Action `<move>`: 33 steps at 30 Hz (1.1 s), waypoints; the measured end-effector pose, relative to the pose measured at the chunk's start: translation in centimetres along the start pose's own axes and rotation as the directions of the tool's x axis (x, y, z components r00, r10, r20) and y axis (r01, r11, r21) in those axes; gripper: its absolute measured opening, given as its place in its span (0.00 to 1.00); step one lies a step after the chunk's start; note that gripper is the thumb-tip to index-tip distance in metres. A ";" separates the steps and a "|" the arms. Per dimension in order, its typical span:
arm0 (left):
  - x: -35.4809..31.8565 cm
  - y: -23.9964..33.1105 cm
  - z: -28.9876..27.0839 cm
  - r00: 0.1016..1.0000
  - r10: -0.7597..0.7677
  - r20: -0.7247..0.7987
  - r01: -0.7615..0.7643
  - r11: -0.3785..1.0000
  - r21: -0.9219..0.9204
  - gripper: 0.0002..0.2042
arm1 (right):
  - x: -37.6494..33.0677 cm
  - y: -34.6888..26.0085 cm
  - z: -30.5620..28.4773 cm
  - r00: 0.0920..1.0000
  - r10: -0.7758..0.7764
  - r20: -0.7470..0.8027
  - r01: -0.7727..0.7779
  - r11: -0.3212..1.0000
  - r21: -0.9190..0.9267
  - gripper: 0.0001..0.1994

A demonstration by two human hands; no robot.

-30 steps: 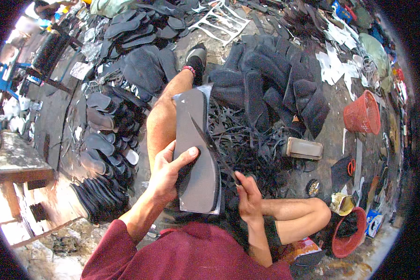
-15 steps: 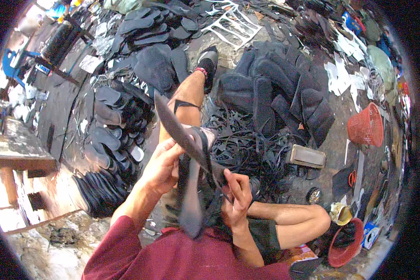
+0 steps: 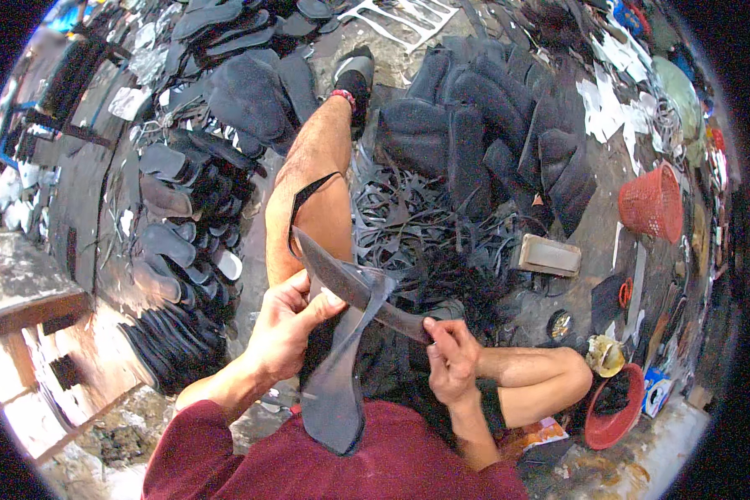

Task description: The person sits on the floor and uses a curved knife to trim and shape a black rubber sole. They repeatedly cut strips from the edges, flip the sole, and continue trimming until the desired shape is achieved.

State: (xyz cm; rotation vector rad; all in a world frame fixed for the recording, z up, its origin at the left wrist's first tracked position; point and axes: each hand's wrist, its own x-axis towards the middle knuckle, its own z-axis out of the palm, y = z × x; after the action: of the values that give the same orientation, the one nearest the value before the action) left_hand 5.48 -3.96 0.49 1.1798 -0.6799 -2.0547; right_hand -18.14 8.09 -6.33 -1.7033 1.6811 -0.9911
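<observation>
Sheet: dark grey flat rubber sheet (image 3: 335, 367), twisted at its middle above the seated person's lap, near picture centre.
Long axis: broad lower part runs from 6 o'clock up to the twist; narrower upper strip (image 3: 350, 279) slants from 10 o'clock down to 4 o'clock, pointed tip toward the bare knee.
Left hand (image 3: 287, 321): fingers curled shut round the twist, thumb pressed on top.
Right hand (image 3: 452, 360): fingertips pinched closed on the strip's lower end, at 4 o'clock from the twist.
Trimming: thin black rubber loop (image 3: 302, 208) hanging off the tip across the thigh.
Floor: bare grey concrete (image 3: 583, 229), dusty, with black offcut strips (image 3: 417, 225) heaped at 12 o'clock from the hands.
Room: stacks of dark sole-shaped cutouts (image 3: 179, 250) at 9 o'clock, larger black pieces (image 3: 492, 142) at 1 o'clock, wooden bench (image 3: 21, 287) far at 9 o'clock.
Containers: red mesh basket (image 3: 652, 202) at 2 o'clock; round red plastic bowl (image 3: 615, 407) at 4 o'clock; grey rectangular block (image 3: 548, 255) at 3 o'clock.
Packages: small blue box (image 3: 657, 390) beside the bowl; white paper scraps (image 3: 612, 100) at 1 o'clock.
</observation>
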 end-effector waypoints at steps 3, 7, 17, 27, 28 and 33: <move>0.3 0.5 -0.1 0.999 0.026 0.020 -0.028 0.992 0.125 0.14 | 3.7 -1.1 -2.0 0.992 -0.075 0.099 0.073 0.997 0.017 0.22; 0.4 1.0 -0.6 0.998 -0.050 0.036 0.041 0.976 0.215 0.12 | 9.0 -2.3 -4.3 0.943 -0.166 0.289 0.177 0.984 -0.010 0.21; 0.7 1.4 -0.4 0.996 -0.031 0.079 -0.001 0.928 0.374 0.17 | 17.1 -5.8 -5.2 0.769 -0.264 0.583 0.300 0.953 0.036 0.22; 1.7 -0.5 -0.5 0.825 0.262 0.501 -0.097 0.938 -0.332 0.47 | 7.0 -5.6 -7.6 0.963 0.267 0.034 -0.254 0.860 0.443 0.19; 1.4 -1.0 3.0 0.850 0.385 0.359 -0.229 0.884 -0.407 0.42 | 5.8 -6.1 -6.1 0.949 0.306 -0.079 -0.231 0.843 0.486 0.19; 3.6 0.2 13.2 0.941 0.338 0.004 -0.318 0.890 -0.327 0.16 | 2.4 -6.3 -3.9 0.885 0.367 -0.287 -0.111 0.765 0.634 0.20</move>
State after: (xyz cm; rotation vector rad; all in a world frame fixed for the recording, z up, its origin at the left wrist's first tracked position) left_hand -7.49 -5.33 4.74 0.7591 -0.5062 -1.8312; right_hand -17.63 6.58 1.31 -0.8684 1.5212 -1.6088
